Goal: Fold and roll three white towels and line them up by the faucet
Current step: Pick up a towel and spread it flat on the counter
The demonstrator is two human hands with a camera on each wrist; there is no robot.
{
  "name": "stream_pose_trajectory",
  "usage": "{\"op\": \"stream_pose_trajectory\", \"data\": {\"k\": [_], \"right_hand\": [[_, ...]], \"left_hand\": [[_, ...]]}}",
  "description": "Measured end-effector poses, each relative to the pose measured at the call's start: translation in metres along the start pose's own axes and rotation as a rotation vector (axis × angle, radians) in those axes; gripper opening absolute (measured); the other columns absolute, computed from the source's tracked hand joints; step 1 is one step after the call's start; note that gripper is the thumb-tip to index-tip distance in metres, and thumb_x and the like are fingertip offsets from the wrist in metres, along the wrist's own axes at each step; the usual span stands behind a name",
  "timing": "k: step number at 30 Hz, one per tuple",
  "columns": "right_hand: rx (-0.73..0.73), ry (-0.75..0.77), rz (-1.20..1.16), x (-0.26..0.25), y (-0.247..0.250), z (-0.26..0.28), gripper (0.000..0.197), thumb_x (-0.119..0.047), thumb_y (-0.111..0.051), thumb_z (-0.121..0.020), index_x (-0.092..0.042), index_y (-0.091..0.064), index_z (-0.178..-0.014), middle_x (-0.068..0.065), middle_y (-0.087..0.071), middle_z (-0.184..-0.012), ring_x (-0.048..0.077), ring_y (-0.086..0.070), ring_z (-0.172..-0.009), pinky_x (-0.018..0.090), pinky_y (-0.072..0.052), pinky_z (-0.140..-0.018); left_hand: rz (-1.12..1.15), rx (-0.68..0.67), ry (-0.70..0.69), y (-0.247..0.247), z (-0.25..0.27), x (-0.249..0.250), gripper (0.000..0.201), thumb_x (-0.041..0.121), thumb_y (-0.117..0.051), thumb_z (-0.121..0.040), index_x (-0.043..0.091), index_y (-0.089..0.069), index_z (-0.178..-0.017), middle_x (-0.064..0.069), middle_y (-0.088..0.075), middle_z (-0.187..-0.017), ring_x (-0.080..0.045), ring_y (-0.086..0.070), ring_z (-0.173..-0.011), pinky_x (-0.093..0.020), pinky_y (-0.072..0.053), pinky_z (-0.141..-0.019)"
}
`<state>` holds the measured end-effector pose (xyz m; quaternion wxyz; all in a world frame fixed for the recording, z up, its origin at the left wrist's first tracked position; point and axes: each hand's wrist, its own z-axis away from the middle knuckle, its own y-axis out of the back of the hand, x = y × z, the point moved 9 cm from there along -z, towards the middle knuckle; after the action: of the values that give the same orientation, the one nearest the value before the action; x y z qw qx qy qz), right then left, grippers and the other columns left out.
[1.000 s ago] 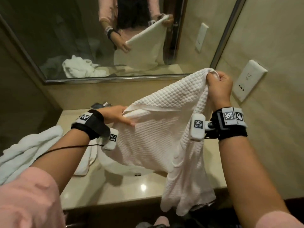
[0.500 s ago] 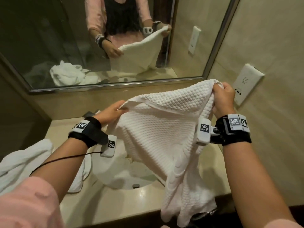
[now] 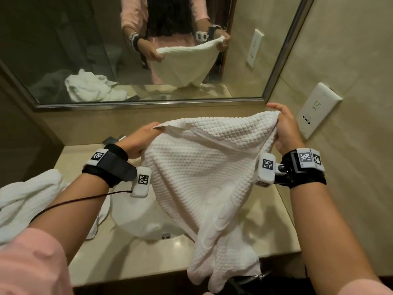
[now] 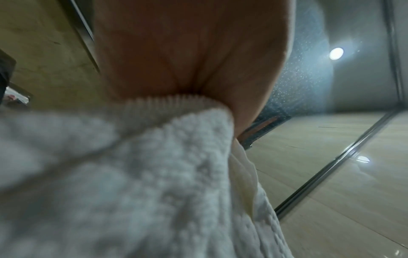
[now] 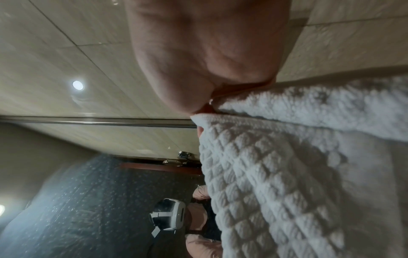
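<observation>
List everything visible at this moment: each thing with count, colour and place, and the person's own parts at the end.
Waffle-weave towel: one, white, held up over the sink by its top corners.
Other towels: white, heaped on the counter at left; count unclear.
Sink: one, white, set in the counter, partly hidden.
Counter: one, beige.
Mirror: one, metal-framed, on the wall behind.
Wall plate: one, white, right wall.
Wrist bands: two, black, with white tagged cameras.
Left hand: grips the towel's left corner.
Right hand: pinches the right corner.
Sleeves: pink.
</observation>
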<state>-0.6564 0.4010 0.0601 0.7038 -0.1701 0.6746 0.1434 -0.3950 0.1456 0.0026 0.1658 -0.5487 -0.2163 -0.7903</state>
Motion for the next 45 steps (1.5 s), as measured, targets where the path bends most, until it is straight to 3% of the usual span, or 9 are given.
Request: {"op": "stream_pose_trajectory", "data": {"k": [3,9,13,18,21,25,31,38,45], "right_hand": [[0.002,-0.033,-0.047,0.005,0.006,-0.003,0.037,0.001,-0.031,-0.091,-0.021,-0.062,-0.091,0.001,-0.066,-0.072,0.011,-0.065,-0.06,0.021,-0.05,-0.052],[0.035,-0.051,-0.116,0.012,0.012,-0.006,0.032,-0.002,-0.035,-0.092,-0.019,-0.059,-0.079,0.003,-0.06,-0.073,0.013,-0.061,-0.064,0.023,-0.05,-0.06],[0.012,-0.034,-0.124,0.014,0.004,-0.002,0.025,-0.001,-0.038,-0.091,-0.015,-0.056,-0.081,0.005,-0.057,-0.076,0.015,-0.057,-0.072,0.027,-0.046,-0.066],[-0.018,0.002,-0.008,0.014,0.003,0.006,0.026,0.008,-0.048,-0.086,-0.018,-0.053,-0.085,0.003,-0.055,-0.081,0.014,-0.057,-0.072,0.021,-0.051,-0.056],[0.088,0.011,0.12,0.013,0.006,0.016,0.016,-0.009,-0.067,-0.085,-0.021,-0.06,-0.093,-0.001,-0.064,-0.086,0.01,-0.062,-0.07,0.017,-0.05,-0.049],[0.238,-0.03,0.063,0.025,0.016,0.024,0.016,-0.025,-0.065,-0.09,-0.02,-0.064,-0.106,-0.003,-0.069,-0.09,0.009,-0.066,-0.076,0.017,-0.056,-0.058],[0.367,0.027,0.166,0.021,0.035,0.021,0.018,-0.019,-0.06,-0.09,-0.008,-0.067,-0.102,0.002,-0.069,-0.089,0.008,-0.062,-0.07,0.012,-0.048,-0.049],[0.436,0.062,0.371,0.016,0.05,0.025,0.021,-0.021,-0.057,-0.09,-0.007,-0.067,-0.101,0.013,-0.069,-0.101,0.018,-0.059,-0.082,0.032,-0.051,-0.072],[0.435,0.084,0.401,0.006,0.052,0.045,0.023,-0.021,-0.055,-0.093,-0.007,-0.067,-0.107,0.012,-0.069,-0.103,0.017,-0.057,-0.084,0.027,-0.045,-0.074]], "left_hand": [[-0.119,-0.143,0.069,-0.005,0.01,-0.004,0.033,0.031,-0.058,-0.092,0.005,-0.055,-0.113,-0.009,-0.067,-0.098,-0.018,-0.066,-0.079,-0.027,-0.054,-0.062],[-0.478,-0.439,0.08,0.006,0.025,-0.02,0.028,-0.002,-0.072,-0.077,0.007,-0.063,-0.102,-0.009,-0.072,-0.097,-0.02,-0.069,-0.083,-0.026,-0.056,-0.066],[-0.53,-0.365,0.058,0.029,0.015,-0.022,0.017,0.012,-0.073,-0.08,0.01,-0.066,-0.096,-0.013,-0.072,-0.094,-0.018,-0.069,-0.076,-0.031,-0.056,-0.065],[-0.346,-0.202,-0.061,0.051,0.007,-0.009,0.023,0.007,-0.061,-0.089,0.014,-0.063,-0.111,0.0,-0.069,-0.096,-0.009,-0.066,-0.077,-0.015,-0.051,-0.058],[-0.302,-0.135,-0.111,0.056,0.004,-0.003,0.014,0.012,-0.06,-0.091,0.02,-0.064,-0.101,0.008,-0.07,-0.086,-0.004,-0.066,-0.072,-0.014,-0.049,-0.057],[-0.288,-0.097,-0.17,0.052,-0.001,0.008,0.014,0.013,-0.056,-0.094,0.012,-0.062,-0.106,0.0,-0.066,-0.089,-0.001,-0.062,-0.068,-0.012,-0.049,-0.059],[-0.249,-0.162,-0.137,0.047,0.007,0.012,0.018,0.018,-0.055,-0.095,0.013,-0.06,-0.111,-0.003,-0.068,-0.094,-0.009,-0.065,-0.076,-0.016,-0.053,-0.061],[-0.304,-0.331,-0.173,0.037,0.037,0.028,0.021,0.026,-0.056,-0.093,0.017,-0.062,-0.111,0.0,-0.072,-0.101,-0.013,-0.069,-0.086,-0.022,-0.053,-0.069],[-0.339,-0.288,-0.253,0.034,0.066,0.055,0.021,0.022,-0.058,-0.093,0.012,-0.063,-0.111,0.003,-0.072,-0.095,-0.008,-0.068,-0.083,-0.016,-0.051,-0.067]]}}
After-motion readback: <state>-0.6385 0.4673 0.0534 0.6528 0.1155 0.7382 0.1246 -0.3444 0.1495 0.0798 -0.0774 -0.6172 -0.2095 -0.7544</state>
